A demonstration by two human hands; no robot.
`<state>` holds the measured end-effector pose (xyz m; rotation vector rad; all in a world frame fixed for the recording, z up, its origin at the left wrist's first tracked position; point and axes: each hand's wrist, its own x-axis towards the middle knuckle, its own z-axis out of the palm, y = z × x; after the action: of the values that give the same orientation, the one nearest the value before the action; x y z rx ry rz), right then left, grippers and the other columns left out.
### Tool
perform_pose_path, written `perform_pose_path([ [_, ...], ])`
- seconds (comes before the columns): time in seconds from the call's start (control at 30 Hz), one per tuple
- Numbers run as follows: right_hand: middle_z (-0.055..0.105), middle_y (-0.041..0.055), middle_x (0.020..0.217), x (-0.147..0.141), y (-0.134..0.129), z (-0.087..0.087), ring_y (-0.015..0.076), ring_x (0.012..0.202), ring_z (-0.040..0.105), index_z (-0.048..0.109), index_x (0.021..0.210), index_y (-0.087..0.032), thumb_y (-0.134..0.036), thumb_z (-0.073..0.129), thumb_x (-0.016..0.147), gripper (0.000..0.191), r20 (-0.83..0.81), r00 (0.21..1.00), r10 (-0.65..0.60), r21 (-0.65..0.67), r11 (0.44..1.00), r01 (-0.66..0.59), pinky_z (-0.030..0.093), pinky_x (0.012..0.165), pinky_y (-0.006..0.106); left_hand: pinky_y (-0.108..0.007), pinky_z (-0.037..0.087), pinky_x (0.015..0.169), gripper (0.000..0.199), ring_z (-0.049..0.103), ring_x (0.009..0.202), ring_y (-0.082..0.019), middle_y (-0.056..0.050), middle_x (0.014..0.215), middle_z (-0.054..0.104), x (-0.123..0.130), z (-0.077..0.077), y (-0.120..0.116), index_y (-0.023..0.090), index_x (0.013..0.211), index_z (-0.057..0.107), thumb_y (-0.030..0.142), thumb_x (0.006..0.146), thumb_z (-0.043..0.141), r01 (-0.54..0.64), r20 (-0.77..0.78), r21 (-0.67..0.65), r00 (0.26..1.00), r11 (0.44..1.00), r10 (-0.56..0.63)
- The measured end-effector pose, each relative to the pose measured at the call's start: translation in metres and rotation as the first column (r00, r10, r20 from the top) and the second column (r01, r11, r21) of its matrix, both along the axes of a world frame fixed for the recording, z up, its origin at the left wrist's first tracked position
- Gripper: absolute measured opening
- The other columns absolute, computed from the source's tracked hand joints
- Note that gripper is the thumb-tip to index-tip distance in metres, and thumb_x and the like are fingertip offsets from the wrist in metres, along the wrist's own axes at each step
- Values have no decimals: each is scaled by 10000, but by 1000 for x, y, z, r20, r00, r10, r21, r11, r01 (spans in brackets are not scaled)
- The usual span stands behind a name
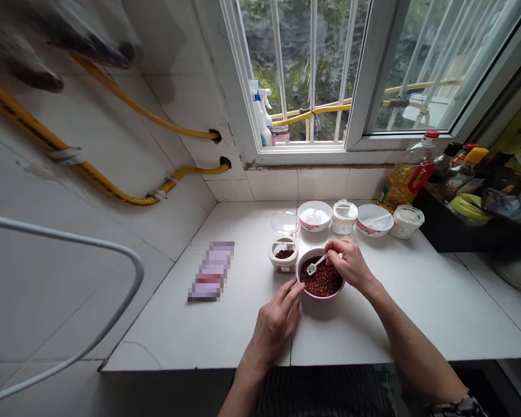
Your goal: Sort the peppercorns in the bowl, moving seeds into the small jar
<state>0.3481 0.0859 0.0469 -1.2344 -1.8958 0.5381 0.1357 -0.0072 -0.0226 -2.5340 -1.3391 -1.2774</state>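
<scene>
- The kernel bowl, a round one with a pinkish outside, is set on the desk and is filled with dark reddish-brown kernels.
- Over the kernels, within the rim of the kernel bowl, a small white spoon is held tilted; its handle is pinched between the fingers of the right hand.
- The near left side of the kernel bowl is touched by the left hand, whose fingers are stretched out and kept near one another, not wrapped around it.
- Just left of the kernel bowl, an open jar is seen, partly filled with similar kernels, its clear lid raised behind.
- Behind the kernel bowl, from left to right, are lined up a bowl of white granules, a lidded jar, a flowered bowl holding a white utensil, and a second lidded jar.
- Well left of the kernel bowl, a pixelated lavender item is laid flat.
- Beyond, to the right of the kernel bowl, an oil bottle is stood.
</scene>
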Motion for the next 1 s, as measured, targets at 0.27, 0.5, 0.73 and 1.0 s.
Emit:
perform_pose_path([
  [0.27,652,-33,542,1,1,1,171,606,616,608,703,-231,-158,465,791,183,-50,998,23,-46,999,-25,466,815,316,-278,607,897,447,696,1136,-196,-119,1275,665,0,-1,0,219,1390,488,80,966,455,2,10,0,1000,1000,-2],
  [0.5,683,-17,574,-7,-2,-3,192,680,644,624,703,-229,-144,491,796,184,-2,999,45,-8,999,-45,471,860,352,-288,610,900,468,696,1140,-201,-117,1287,660,0,0,-1,233,1405,474,76,964,456,7,5,-20,1000,1000,-7],
  [0.73,661,-35,538,-11,-4,-1,156,546,622,614,698,-223,-113,481,778,190,-150,986,77,-97,991,-92,506,696,290,-284,612,886,455,697,1135,-199,-126,1285,658,0,-1,0,224,1402,471,76,973,453,7,3,-12,1000,1000,-7],
  [1.0,652,-29,533,-6,-2,-1,151,528,611,634,723,-201,-200,494,746,141,-307,952,-4,-247,966,-75,483,598,265,-284,612,887,442,697,1135,-199,-128,1282,661,-1,-1,0,219,1397,475,83,977,451,9,0,-7,1000,1000,-9],
])
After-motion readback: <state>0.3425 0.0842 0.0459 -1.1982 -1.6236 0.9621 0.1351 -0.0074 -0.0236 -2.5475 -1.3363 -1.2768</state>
